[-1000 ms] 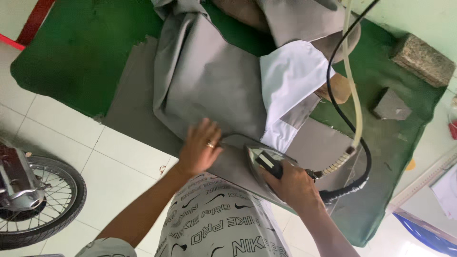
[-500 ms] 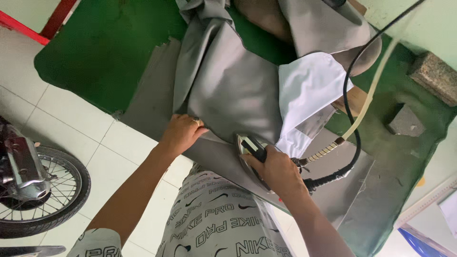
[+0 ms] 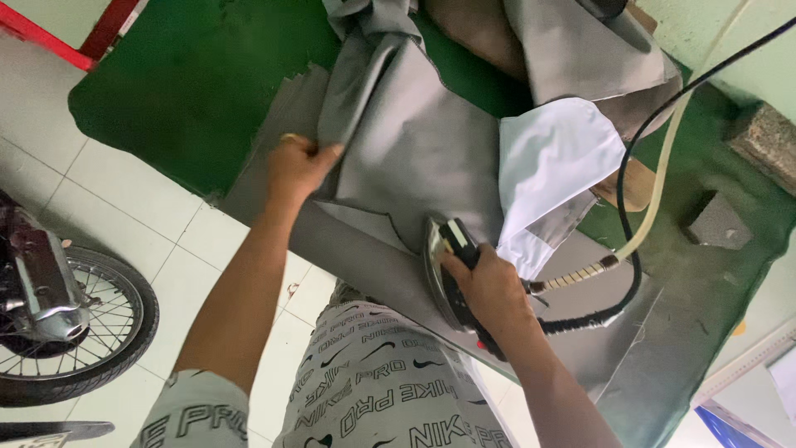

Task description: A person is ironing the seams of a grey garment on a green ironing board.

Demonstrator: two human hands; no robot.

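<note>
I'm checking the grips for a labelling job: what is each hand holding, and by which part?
Right hand grips the iron by its top handle. Left hand pinches the grey fabric at a folded edge.

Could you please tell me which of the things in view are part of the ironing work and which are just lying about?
In use:
- iron, gripped by the right hand
- grey fabric, edge held by the left hand
- green padded table
- iron's cable and hose

Lying about:
- stone block
- grey block
- motorbike wheel

Motorbike wheel on tiled floor; grey block
</note>
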